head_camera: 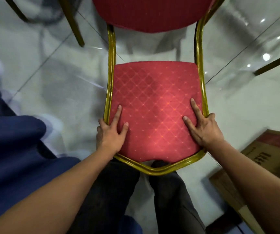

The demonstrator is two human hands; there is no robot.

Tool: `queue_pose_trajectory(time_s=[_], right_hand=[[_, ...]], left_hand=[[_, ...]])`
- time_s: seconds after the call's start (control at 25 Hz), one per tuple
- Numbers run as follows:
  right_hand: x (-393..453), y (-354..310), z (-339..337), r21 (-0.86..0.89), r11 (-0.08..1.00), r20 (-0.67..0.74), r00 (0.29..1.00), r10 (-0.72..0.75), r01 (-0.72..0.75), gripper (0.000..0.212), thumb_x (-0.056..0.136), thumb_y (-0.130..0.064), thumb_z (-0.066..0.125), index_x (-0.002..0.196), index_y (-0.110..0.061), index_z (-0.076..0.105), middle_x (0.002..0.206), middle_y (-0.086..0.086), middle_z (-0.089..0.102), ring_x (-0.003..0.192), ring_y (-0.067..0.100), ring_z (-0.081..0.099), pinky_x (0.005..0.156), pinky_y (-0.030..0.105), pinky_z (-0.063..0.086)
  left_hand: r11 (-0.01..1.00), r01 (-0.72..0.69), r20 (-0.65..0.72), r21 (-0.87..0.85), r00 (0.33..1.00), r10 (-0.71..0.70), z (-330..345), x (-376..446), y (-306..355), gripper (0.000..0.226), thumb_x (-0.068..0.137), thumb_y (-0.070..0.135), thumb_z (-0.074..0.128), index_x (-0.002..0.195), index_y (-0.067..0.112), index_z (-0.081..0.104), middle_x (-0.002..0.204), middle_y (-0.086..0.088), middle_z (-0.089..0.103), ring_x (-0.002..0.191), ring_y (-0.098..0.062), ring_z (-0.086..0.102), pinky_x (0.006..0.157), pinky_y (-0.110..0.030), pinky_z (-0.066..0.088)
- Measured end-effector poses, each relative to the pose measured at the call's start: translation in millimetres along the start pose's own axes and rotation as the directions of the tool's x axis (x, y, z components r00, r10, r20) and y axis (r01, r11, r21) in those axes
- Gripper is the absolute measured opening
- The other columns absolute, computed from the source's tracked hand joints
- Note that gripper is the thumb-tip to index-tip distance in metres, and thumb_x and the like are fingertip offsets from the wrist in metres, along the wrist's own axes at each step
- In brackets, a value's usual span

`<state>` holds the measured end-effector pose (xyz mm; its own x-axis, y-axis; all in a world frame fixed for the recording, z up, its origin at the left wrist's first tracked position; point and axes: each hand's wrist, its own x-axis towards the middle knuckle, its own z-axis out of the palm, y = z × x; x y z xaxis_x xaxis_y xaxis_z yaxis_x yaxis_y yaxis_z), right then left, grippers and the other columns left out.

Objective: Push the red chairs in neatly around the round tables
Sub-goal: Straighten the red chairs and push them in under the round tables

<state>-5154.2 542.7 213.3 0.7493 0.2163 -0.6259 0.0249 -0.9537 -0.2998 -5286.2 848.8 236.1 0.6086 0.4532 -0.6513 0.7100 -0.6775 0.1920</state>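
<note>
A red chair with a diamond-patterned seat (pixel 154 98) and a gold metal frame (pixel 111 65) stands right in front of me, its red backrest (pixel 152 12) at the top of the view. My left hand (pixel 111 134) grips the seat's left edge, forefinger and thumb lying on the cushion, the other fingers curled round the frame. My right hand (pixel 203 129) holds the right edge the same way. No round table is in view.
Gold legs of other chairs cross the top left (pixel 73 22) and the right edge (pixel 276 65). A brown cardboard box (pixel 271 159) lies on the glossy tiled floor at the lower right. Dark blue cloth (pixel 9 149) fills the left. My dark-trousered legs (pixel 169 200) stand under the seat's near edge.
</note>
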Motion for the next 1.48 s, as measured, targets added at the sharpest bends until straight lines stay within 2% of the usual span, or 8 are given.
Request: queue_pose_trajectory(time_s=[0.24,0.36,0.8,1.0,1.16,1.28,1.36,1.48], right_hand=[[-80,-41,-97,-0.015,0.997,0.109,0.991,0.073,-0.071,0.072,0.086,-0.085,0.024,0.147,-0.069,-0.012,0.116,0.021,0.04,0.099,0.047,0.06,0.104,0.058,0.047],[-105,-58,-138,-0.05,0.993,0.195,0.974,0.117,-0.11,0.073,0.088,-0.083,0.026,0.15,-0.065,-0.009,0.129,0.026,0.038,0.117,0.053,0.055,0.11,0.059,0.042],[-183,-111,-276,-0.157,0.975,0.443,0.872,0.209,-0.154,0.076,0.092,-0.08,0.029,0.158,-0.053,0.002,0.169,0.011,0.017,0.149,0.039,0.03,0.122,0.049,0.025],[-198,-129,-328,-0.108,0.975,0.494,0.841,0.221,-0.193,0.073,0.096,-0.075,0.033,0.16,-0.044,0.015,0.169,0.008,0.018,0.152,0.037,0.025,0.123,0.052,0.02],[-208,-138,-372,-0.065,0.982,0.315,0.93,0.188,-0.176,0.071,0.096,-0.074,0.033,0.154,-0.033,0.042,0.156,0.009,0.045,0.14,0.034,0.045,0.117,0.044,0.032],[-221,-146,-403,0.176,0.977,0.066,0.992,0.106,-0.117,0.07,0.097,-0.072,0.032,0.141,-0.026,0.06,0.144,0.013,0.056,0.125,0.034,0.057,0.106,0.042,0.045],[-234,-152,-417,0.345,0.936,-0.143,0.989,-0.018,0.067,0.066,0.095,-0.074,0.035,0.142,-0.033,0.058,0.152,0.01,0.045,0.132,0.03,0.05,0.112,0.042,0.039],[-256,-171,-410,0.183,0.924,-0.263,0.922,-0.284,0.337,0.07,0.095,-0.078,0.019,0.151,-0.044,0.043,0.157,0.001,0.033,0.142,0.023,0.037,0.119,0.045,0.029]], left_hand=[[0.998,0.065,0.038,0.025,0.997,-0.066,-88,-85,24,0.063,0.093,0.075,0.031,0.143,0.071,-0.007,0.152,-0.021,0.021,0.134,-0.046,0.036,0.111,-0.059,0.035],[0.995,0.1,0.082,0.024,0.991,-0.102,-129,-114,35,0.063,0.092,0.074,0.034,0.145,0.069,0.0,0.15,-0.019,0.024,0.134,-0.046,0.036,0.112,-0.057,0.033],[0.992,-0.001,0.165,0.127,0.986,-0.02,-266,-224,67,0.062,0.095,0.072,0.032,0.153,0.052,0.024,0.165,-0.004,0.012,0.142,-0.044,0.031,0.117,-0.054,0.031],[0.999,-0.023,0.165,0.038,0.986,0.016,-320,-265,88,0.063,0.093,0.077,0.023,0.149,0.05,0.035,0.161,-0.001,0.028,0.144,-0.036,0.031,0.118,-0.053,0.024],[0.974,-0.228,-0.08,0.01,0.97,0.228,-331,-308,116,0.083,0.081,0.088,0.002,0.144,0.051,0.042,0.16,0.008,0.034,0.15,-0.022,0.018,0.121,-0.054,0.008],[0.897,-0.438,-0.372,-0.066,0.845,0.385,-332,-316,130,0.074,0.09,0.08,0.004,0.144,0.05,0.044,0.157,0.009,0.04,0.15,-0.013,0.018,0.124,-0.048,-0.001],[0.868,-0.486,-0.441,-0.108,0.806,0.396,-341,-307,140,0.06,0.095,0.076,0.008,0.144,0.058,0.036,0.158,0.008,0.037,0.151,-0.014,0.017,0.124,-0.046,-0.002],[0.882,-0.462,-0.44,-0.094,0.814,0.38,-357,-282,150,0.054,0.094,0.077,0.003,0.144,0.068,0.022,0.162,0.007,0.03,0.153,-0.015,0.01,0.124,-0.045,-0.004]])
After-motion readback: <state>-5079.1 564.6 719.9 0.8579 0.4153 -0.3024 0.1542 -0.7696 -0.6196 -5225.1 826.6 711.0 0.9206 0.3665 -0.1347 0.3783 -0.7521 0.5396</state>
